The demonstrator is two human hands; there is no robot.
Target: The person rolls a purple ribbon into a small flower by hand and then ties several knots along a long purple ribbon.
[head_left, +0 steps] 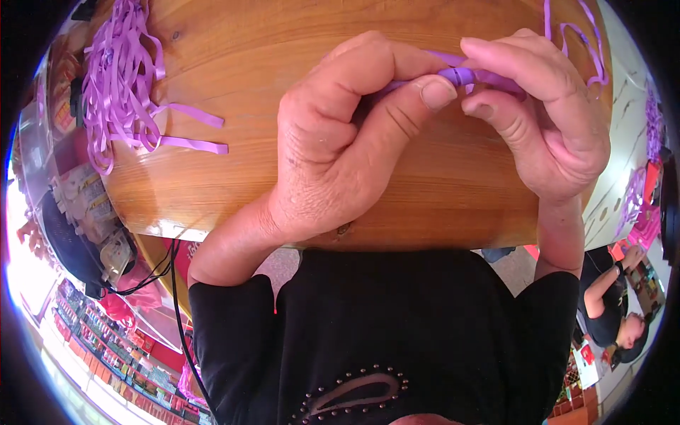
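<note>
Above the table, my left hand (340,142) pinches a folded piece of purple ribbon (459,75) between thumb and forefinger. A small dark mark shows on the fold. My right hand (556,117) curls around the same ribbon from the other side. Its thumb and forefinger tips are a little apart, and the strip runs between them towards the palm. The fingers hide how the ribbon is looped or joined. At the far left of the table lies a heap of purple ribbons (124,85), with two loose ends pointing right.
The wooden table (248,170) spans the space under my hands. More purple ribbon (582,42) lies at its far right corner. Plastic-wrapped goods (88,198) stand beyond the left edge, near black cables (173,283). Another person (609,304) sits at the lower right.
</note>
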